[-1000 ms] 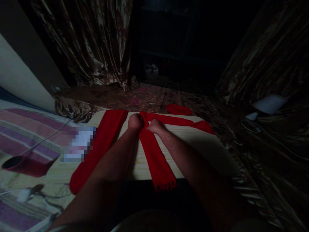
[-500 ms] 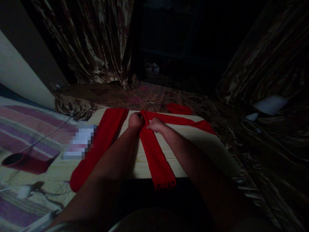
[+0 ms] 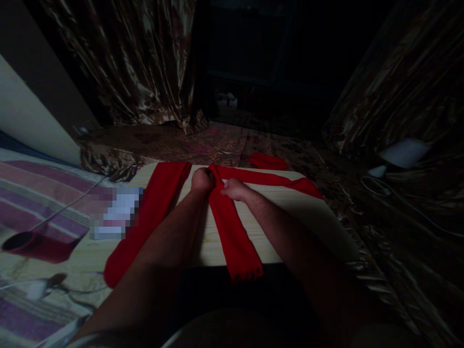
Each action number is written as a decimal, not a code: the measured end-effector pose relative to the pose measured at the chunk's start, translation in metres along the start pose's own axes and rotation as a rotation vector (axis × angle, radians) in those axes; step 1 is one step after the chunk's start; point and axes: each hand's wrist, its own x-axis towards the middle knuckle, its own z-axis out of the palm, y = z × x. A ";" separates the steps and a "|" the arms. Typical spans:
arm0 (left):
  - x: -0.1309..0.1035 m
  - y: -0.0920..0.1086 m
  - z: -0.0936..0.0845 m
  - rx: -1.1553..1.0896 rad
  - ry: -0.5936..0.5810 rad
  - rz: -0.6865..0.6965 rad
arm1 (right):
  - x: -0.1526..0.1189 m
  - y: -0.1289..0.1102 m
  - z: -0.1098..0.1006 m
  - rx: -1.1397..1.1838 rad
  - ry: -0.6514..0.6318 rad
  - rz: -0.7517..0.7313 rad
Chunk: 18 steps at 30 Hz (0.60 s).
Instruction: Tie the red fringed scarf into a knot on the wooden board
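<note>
A long red knitted scarf (image 3: 235, 237) lies over a pale wooden board (image 3: 206, 241), its fringed end hanging past the near edge. My left hand (image 3: 202, 181) is closed in a fist on the scarf's left edge near the far side of the board. At the right edge, my right hand (image 3: 236, 189) pinches the cloth between thumb and fingers. From the far end by my hands, a narrower red strip (image 3: 264, 177) runs off to the right. A wide folded red length (image 3: 147, 220) lies to the left; whether it joins the same scarf I cannot tell.
Beyond the board is another red cloth piece (image 3: 268, 161). On the left, a blurred-out white item (image 3: 118, 212) and a dark red cylinder (image 3: 39, 247) lie near a striped bedspread (image 3: 39, 193). Cables and a lamp-like white object (image 3: 406, 152) are at right. Curtains (image 3: 155, 63) hang behind.
Both hands keep their hold in nearly the same place. The whole view has shifted very slightly; the scarf lies as before.
</note>
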 end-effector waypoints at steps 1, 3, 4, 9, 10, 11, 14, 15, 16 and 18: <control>0.000 0.000 0.000 0.003 -0.001 0.000 | -0.001 0.002 0.001 -0.008 0.024 -0.011; 0.000 0.000 0.000 0.007 -0.002 0.000 | -0.002 0.005 0.005 -0.023 0.077 -0.029; 0.000 0.000 0.000 0.010 -0.002 0.002 | -0.004 0.007 0.006 -0.033 0.103 -0.033; -0.001 0.001 -0.002 0.038 -0.016 0.012 | -0.018 0.010 0.010 -0.064 0.176 -0.047; -0.001 0.002 -0.002 0.038 -0.018 0.011 | -0.022 0.010 0.010 -0.058 0.171 -0.061; -0.001 0.002 -0.003 0.034 -0.017 0.008 | -0.025 0.011 0.010 -0.054 0.158 -0.081; -0.003 0.004 -0.004 0.020 -0.012 -0.009 | -0.032 0.014 0.010 -0.080 0.124 -0.122; -0.003 0.004 -0.004 0.017 -0.012 -0.014 | -0.033 0.015 0.010 -0.097 0.120 -0.123; -0.003 0.004 -0.004 0.014 -0.012 -0.018 | -0.034 0.017 0.010 -0.110 0.119 -0.122; -0.003 0.004 -0.005 -0.005 -0.010 -0.017 | -0.034 0.022 0.009 -0.119 0.114 -0.123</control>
